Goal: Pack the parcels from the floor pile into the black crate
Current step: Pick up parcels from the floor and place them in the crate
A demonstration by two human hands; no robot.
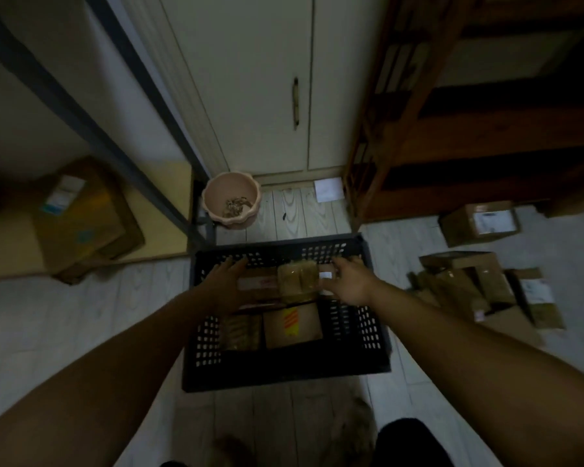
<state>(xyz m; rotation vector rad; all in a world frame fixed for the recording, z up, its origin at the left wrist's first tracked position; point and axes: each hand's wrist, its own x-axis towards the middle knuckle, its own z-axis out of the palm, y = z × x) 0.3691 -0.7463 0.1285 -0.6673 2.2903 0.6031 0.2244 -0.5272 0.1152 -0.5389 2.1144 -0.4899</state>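
Note:
The black crate (284, 369) stands on the floor in front of me, with perforated walls. Several brown parcels lie inside it: a taped yellowish parcel (298, 281) at the far middle, a flat box with a red and yellow label (292, 326) nearer me, and a padded one (241, 332) to its left. Both my arms reach into the far half. My left hand (225, 286) rests with straight fingers on a brown box (258, 284) left of the taped parcel. My right hand (346, 281) touches the parcels on its right side; the frame is blurred.
A pile of brown parcels (486, 291) lies on the floor to the right, with one box (479, 224) farther back. A pink pot (231, 200) stands beyond the crate by a white cupboard door (250, 96). Metal shelving with cardboard boxes (81, 217) is left, wooden shelving (469, 146) right.

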